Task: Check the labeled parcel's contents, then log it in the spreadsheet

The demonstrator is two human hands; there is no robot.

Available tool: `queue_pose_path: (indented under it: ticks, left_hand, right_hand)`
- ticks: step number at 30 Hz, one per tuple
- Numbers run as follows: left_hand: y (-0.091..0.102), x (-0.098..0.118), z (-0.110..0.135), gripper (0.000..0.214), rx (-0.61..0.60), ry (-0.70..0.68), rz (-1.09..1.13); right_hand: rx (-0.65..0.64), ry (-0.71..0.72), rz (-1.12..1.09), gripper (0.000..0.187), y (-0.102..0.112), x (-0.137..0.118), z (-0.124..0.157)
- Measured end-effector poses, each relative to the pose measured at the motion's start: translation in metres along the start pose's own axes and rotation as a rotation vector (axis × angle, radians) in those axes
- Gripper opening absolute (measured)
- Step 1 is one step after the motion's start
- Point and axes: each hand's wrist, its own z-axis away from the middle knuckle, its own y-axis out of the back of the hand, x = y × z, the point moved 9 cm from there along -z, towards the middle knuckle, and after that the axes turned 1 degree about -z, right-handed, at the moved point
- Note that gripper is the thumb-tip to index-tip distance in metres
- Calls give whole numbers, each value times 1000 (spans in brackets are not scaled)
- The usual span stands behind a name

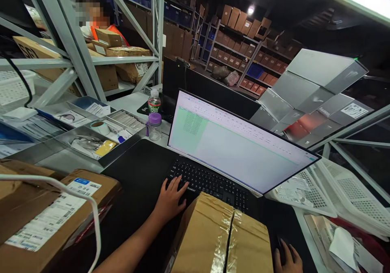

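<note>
My left hand [171, 200] lies on the left end of a black keyboard [207, 179], fingers spread over the keys. At the lower right, my right hand [288, 258] is curled over a dark computer mouse [280, 248], largely covered by the fingers. Between my hands stands a brown cardboard box [207, 236], clear tape along its top seam; it hides part of the keyboard. Behind the keyboard, a monitor [225, 143] shows a spreadsheet with a green-shaded block at left. A black desk mat [137, 171] lies under the keyboard.
A labelled carton [55, 216] and a white cable [96, 216] occupy the left front. Behind are an organizer tray [122, 149], a purple-lidded jar [154, 128] and a drink bottle [154, 102]. White baskets [350, 187] and stacked grey boxes [319, 78] stand right. Beyond the frame, a person [112, 29] in orange.
</note>
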Motion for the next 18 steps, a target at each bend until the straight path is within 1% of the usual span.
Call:
queue_pose_path:
  ticks: [10, 13, 18]
  left_hand:
    - [-2, -1, 1, 54, -6, -2, -1]
    - [-2, -1, 1, 54, -10, 5, -1]
    - [-2, -1, 1, 55, -16, 14, 25]
  right_hand:
    - [-25, -38, 16, 77, -5, 6, -2]
    - [-35, -26, 6, 76, -4, 4, -1]
    - [-12, -20, -8, 74, 1, -1, -1]
